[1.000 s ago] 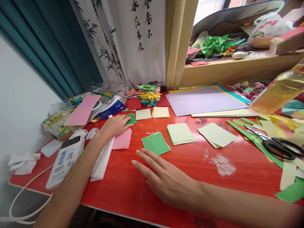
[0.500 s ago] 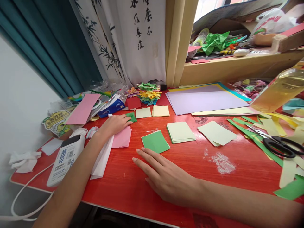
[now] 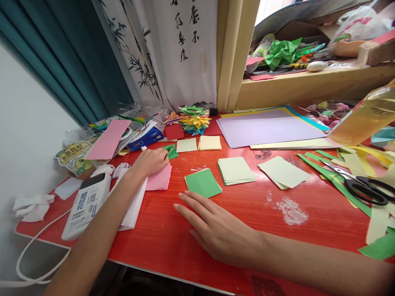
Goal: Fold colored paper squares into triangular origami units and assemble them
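My left hand [image 3: 152, 161] reaches to the back left with its fingers curled in at the near edge of a small green paper [image 3: 172, 152], which bulges up a little beside the fingertips. A stack of pink paper squares [image 3: 159, 179] lies just under and beside that wrist. My right hand [image 3: 212, 228] rests flat on the red table, fingers stretched and holding nothing. Just beyond its fingertips is a green paper square [image 3: 203, 183] on top of a paler sheet. To the right are a pale green stack of squares [image 3: 236, 169] and a looser pale pair [image 3: 284, 172].
Black-handled scissors [image 3: 365, 189] lie among paper strips at the right, near a tilted bottle [image 3: 364, 117]. Large lilac sheets [image 3: 271, 127] and a pile of folded paper pieces [image 3: 194, 120] are at the back. A white power strip [image 3: 86, 205] and its cord are at the left.
The fingers of my left hand have curled in from lying stretched over the green paper, and the paper has bunched slightly. My right hand stays in place.
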`<state>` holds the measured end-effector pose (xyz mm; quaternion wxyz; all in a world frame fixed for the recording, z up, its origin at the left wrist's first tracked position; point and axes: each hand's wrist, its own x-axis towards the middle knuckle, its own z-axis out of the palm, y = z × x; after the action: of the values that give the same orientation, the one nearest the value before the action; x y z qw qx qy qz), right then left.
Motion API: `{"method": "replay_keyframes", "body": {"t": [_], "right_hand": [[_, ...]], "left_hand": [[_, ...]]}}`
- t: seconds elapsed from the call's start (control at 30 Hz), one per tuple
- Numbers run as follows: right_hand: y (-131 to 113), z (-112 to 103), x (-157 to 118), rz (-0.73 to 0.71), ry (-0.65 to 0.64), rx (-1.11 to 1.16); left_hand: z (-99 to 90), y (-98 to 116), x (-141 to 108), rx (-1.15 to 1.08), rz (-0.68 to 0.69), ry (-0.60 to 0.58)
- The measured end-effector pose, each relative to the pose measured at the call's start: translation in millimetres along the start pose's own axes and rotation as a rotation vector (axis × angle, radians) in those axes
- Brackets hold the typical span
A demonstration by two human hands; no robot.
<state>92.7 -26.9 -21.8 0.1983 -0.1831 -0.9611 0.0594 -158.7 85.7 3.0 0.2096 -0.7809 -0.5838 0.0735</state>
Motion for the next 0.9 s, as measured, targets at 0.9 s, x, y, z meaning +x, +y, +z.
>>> {"method": "replay_keyframes", "body": {"t": [0.9], "right_hand": [[0.7, 2.1, -0.2, -0.005, 0.020, -0.008]], "left_hand": [[0.3, 8.2, 0.4, -0.035, -0.107, 0.008]]}}
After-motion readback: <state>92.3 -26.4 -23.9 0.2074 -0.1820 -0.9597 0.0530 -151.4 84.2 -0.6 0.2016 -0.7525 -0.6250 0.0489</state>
